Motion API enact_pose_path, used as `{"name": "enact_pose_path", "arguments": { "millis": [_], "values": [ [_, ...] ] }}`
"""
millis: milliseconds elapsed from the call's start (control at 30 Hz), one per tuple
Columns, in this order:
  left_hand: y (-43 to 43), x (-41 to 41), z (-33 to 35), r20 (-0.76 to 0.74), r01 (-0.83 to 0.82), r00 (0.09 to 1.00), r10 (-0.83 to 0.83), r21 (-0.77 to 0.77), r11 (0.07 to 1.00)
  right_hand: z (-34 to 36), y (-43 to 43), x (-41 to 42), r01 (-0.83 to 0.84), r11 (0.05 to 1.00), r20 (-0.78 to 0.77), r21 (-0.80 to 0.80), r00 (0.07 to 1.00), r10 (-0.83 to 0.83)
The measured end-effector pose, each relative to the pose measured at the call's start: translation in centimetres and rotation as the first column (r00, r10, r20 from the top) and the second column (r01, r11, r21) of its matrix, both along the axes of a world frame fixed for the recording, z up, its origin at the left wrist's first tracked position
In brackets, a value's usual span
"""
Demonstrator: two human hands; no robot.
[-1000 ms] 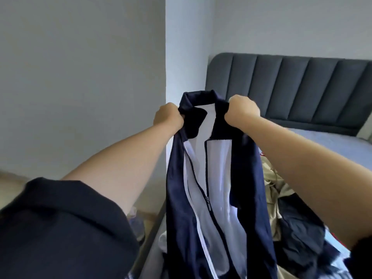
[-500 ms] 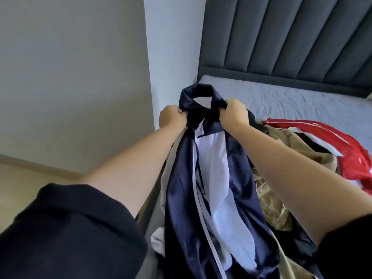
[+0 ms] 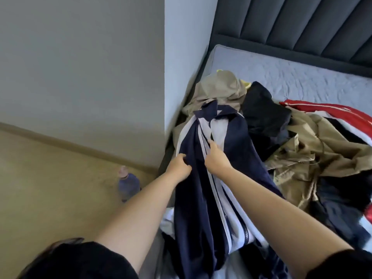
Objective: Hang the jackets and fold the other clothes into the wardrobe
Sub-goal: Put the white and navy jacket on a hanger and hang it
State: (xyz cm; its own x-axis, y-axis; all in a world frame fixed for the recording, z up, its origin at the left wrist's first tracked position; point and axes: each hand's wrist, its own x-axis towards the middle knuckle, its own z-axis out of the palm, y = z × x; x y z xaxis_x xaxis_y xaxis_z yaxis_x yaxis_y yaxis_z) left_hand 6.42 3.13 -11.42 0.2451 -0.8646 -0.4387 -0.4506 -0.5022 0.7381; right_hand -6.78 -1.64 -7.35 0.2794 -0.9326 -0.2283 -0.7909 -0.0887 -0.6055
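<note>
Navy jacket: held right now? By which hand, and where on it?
Left hand pinches the navy jacket mid-front, on the dark panel. Right hand is on the white zipper edge; grip unclear.

Two hands (image 3: 179, 166), one navy jacket (image 3: 201, 178), one red garment (image 3: 342, 115), one bottle (image 3: 128, 183), one bed (image 3: 302, 77)

Both arms outstretched, fingers (image 3: 182, 158) curled.

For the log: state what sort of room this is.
Most likely a bedroom: a mattress against a dark padded headboard, a pile of clothes heaped on it.
</note>
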Motion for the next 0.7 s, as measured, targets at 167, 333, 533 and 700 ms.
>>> {"name": "enact_pose_path", "arguments": {
  "millis": [167,333,533,700],
  "values": [
    [3.6,0.1,-3.0,-0.052,-0.014,0.999,0.018,0.076,0.997,-5.4,1.8,0.5,0.002,0.989,0.069,0.148,0.998,-0.012],
    [4.9,0.4,-3.7,-0.049,0.027,0.999,-0.02,0.159,0.987,-6.3,1.8,0.8,-0.021,0.994,0.028,0.11,0.999,0.018],
    [7.1,3.0,-4.1,-0.084,-0.351,0.934,0.347,-0.036,0.936,-6.5,5.7,2.2,0.076,0.95,-0.095,-0.302,0.99,-0.109],
    [5.4,7.3,-3.2,-0.423,-0.77,0.6,0.679,-0.075,0.633,-8.2,9.0,3.5,0.159,0.985,-0.164,0.07,0.976,-0.146]
  ]
}}
